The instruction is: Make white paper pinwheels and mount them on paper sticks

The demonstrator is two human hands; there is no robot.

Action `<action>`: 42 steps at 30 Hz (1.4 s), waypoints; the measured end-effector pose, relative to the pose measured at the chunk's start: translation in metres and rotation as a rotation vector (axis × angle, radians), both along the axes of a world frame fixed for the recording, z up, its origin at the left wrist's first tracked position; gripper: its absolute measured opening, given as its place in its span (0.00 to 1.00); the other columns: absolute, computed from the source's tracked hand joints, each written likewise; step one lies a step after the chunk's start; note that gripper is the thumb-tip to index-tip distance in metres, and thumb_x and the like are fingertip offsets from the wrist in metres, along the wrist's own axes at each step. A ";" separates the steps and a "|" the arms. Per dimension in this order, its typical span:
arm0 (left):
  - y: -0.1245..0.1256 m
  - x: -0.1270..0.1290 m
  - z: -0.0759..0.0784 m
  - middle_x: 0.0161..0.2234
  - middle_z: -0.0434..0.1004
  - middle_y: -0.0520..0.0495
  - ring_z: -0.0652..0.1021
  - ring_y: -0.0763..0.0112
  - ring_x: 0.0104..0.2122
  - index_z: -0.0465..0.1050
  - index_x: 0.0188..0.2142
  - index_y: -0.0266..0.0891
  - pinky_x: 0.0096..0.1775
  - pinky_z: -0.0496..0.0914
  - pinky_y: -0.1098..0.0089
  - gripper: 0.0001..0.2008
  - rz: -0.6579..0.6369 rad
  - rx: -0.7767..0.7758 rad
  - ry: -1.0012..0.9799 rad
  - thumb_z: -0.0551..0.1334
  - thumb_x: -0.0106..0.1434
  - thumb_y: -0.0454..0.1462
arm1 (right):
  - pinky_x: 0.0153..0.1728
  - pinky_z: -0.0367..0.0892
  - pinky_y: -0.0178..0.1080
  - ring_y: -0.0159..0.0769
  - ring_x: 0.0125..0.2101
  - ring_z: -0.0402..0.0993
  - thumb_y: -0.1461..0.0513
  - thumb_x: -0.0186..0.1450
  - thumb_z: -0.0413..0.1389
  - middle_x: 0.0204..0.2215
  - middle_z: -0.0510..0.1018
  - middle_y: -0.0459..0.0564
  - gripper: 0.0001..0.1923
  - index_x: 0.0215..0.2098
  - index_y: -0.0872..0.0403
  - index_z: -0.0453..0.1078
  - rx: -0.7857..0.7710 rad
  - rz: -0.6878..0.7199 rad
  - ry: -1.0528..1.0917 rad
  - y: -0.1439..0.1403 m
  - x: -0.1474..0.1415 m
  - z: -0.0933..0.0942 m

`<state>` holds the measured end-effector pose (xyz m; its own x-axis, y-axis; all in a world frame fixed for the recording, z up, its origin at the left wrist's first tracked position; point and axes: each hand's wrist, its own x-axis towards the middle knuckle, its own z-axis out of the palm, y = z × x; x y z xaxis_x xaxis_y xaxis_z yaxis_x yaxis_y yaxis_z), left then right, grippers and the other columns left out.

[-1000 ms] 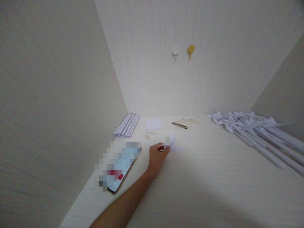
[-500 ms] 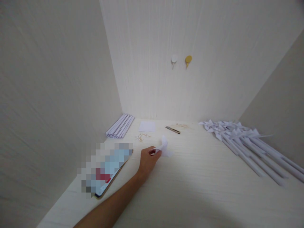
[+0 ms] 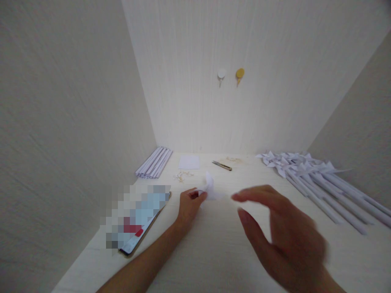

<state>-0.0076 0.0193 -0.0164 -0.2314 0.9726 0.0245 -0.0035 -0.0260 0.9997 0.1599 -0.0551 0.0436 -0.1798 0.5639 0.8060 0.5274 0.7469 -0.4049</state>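
We are working at a pale worktop [image 3: 226, 252], with paper pinwheels on sticks [image 3: 320, 175] lying piled along its right side, probably to spare the middle. Our right hand [image 3: 284, 228] is hovering beside it, thumb and forefinger parted, its fingers gripping nothing we are seeing. A phone [image 3: 142, 219], its screen pixelated, is lying at the left, perhaps angled for viewing. Rolled paper sticks [image 3: 155, 162] are resting side by side behind it, likely against scattering. Our left hand [image 3: 190, 205] is pinching folded paper [image 3: 210, 187] mid-worktop by its near edge, seemingly steadying it without flattening its raised point. Beyond are lying a paper square [image 3: 189, 162], snips [image 3: 222, 165] and tiny bits [image 3: 182, 176].
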 end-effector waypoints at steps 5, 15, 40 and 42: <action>-0.001 0.001 0.002 0.21 0.73 0.50 0.70 0.73 0.21 0.72 0.21 0.34 0.25 0.63 0.72 0.08 -0.063 -0.069 -0.076 0.62 0.43 0.39 | 0.42 0.61 0.47 0.38 0.40 0.67 0.62 0.50 0.58 0.38 0.70 0.50 0.26 0.45 0.51 0.55 -0.527 0.100 0.274 0.077 -0.015 -0.025; -0.002 0.004 0.005 0.20 0.75 0.47 0.73 0.70 0.22 0.73 0.20 0.33 0.24 0.64 0.73 0.06 -0.219 -0.084 0.039 0.63 0.41 0.36 | 0.26 0.63 0.33 0.28 0.25 0.70 0.65 0.46 0.61 0.25 0.72 0.40 0.27 0.41 0.50 0.53 -0.967 0.575 0.701 0.090 -0.020 -0.066; -0.002 0.004 0.005 0.20 0.72 0.49 0.70 0.73 0.21 0.74 0.20 0.34 0.24 0.62 0.74 0.07 -0.283 -0.003 0.156 0.59 0.45 0.36 | 0.21 0.63 0.31 0.29 0.19 0.71 0.63 0.41 0.64 0.21 0.75 0.40 0.29 0.35 0.50 0.51 -1.020 0.460 0.734 0.085 -0.023 -0.059; -0.003 0.005 0.005 0.20 0.73 0.49 0.69 0.73 0.21 0.74 0.21 0.33 0.24 0.62 0.75 0.07 -0.289 0.000 0.142 0.59 0.46 0.36 | 0.21 0.64 0.32 0.30 0.20 0.71 0.62 0.41 0.64 0.20 0.75 0.40 0.29 0.35 0.50 0.52 -1.024 0.466 0.735 0.085 -0.023 -0.059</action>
<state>-0.0030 0.0159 -0.0109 0.0604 0.9975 0.0371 0.1283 -0.0446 0.9907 0.1365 0.0300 -0.0152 -0.2299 0.9717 0.0537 -0.2705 -0.0108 -0.9627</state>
